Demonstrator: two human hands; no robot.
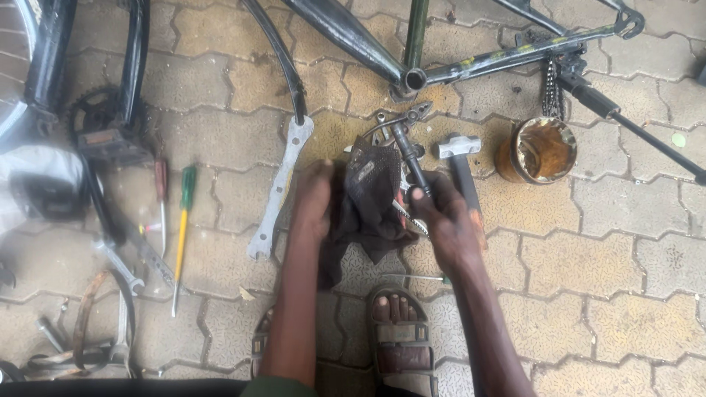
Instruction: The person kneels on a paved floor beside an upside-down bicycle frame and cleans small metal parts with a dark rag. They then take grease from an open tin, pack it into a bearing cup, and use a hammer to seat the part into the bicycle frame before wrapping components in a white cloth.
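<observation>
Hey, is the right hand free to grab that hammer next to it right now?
Probably not straight away: the right hand grips a dark metal rod. The hammer lies just beside it, nothing lying over it.

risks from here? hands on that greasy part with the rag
1. The left hand bunches a dark rag round the metal bike part gripped by the right hand; the rag could snag or the part slip.
2. The hammer and open grease tin sit close; an elbow could knock them.
3. Sandalled toes lie below a drop.
</observation>
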